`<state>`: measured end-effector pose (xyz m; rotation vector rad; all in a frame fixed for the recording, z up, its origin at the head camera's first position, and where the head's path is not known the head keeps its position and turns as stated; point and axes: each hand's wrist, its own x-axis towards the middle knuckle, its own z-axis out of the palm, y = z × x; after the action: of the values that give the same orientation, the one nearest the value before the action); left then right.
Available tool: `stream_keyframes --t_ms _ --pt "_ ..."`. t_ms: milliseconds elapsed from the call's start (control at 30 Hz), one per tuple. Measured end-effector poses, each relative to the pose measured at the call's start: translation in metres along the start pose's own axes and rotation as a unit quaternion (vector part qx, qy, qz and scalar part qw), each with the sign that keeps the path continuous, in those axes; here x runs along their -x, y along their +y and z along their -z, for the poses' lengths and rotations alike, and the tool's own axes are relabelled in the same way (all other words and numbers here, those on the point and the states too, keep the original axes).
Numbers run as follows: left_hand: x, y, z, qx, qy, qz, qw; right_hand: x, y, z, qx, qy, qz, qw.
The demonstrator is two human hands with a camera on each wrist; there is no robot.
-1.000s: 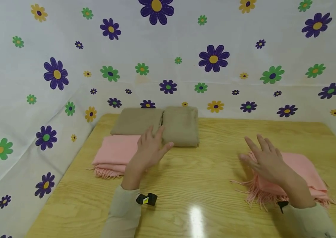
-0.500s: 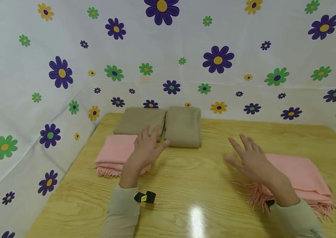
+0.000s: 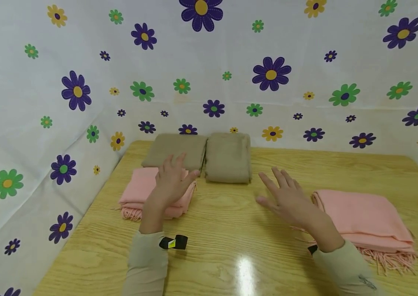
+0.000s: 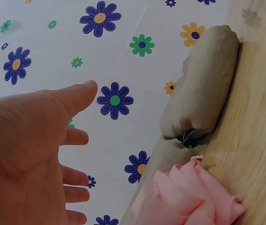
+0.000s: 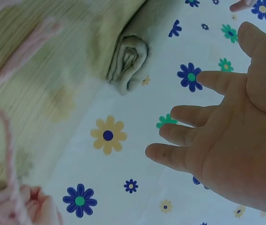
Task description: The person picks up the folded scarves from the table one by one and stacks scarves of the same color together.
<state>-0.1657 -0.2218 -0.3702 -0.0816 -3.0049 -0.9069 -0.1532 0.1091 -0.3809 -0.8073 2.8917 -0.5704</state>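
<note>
Two folded pink scarves with fringes lie on the table. My left hand (image 3: 170, 183) hovers over the left pink scarf (image 3: 138, 187), palm facing inward, fingers spread and holding nothing. My right hand (image 3: 286, 201) is in the air left of the right pink scarf (image 3: 364, 216), fingers extended, with nothing in it. Behind the left scarf lies a folded tan cloth (image 3: 175, 150), and close beside it a second folded tan cloth (image 3: 228, 158). The left wrist view shows the bunched side of the left pink scarf (image 4: 184, 197); pink fringe (image 5: 18, 61) crosses the right wrist view.
The wooden table (image 3: 216, 246) ends at a white flower-print sheet (image 3: 231, 49), which stands behind it and along its left side. Bare wood lies between the two pink scarves. A black strap (image 3: 173, 242) is around my left wrist.
My right hand has moved left, away from the right pink scarf, uncovering more of it. My left hand has shifted slightly left over the left scarf. The cloths appear to stay put.
</note>
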Motion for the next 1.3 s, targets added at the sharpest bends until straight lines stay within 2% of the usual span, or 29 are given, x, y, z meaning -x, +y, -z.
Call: stream_keyframes --t_ms 233,600,800,1300 --pt "0.003 -0.009 0.008 0.003 0.003 0.006 1.0 -0.012 -0.016 -0.007 -0.008 0.005 0.015 0.9998" --pt "0.006 -0.013 0.017 0.013 0.002 0.018 0.9997 -0.029 -0.04 -0.017 -0.025 0.008 0.036 0.999" --pt "0.008 -0.014 0.021 0.014 0.003 0.028 0.9995 -0.035 -0.054 -0.022 -0.047 -0.013 0.037 0.9981" --pt "0.018 -0.047 0.038 0.029 0.046 0.067 0.9962 -0.05 -0.081 -0.039 -0.053 -0.029 0.056 0.9966"
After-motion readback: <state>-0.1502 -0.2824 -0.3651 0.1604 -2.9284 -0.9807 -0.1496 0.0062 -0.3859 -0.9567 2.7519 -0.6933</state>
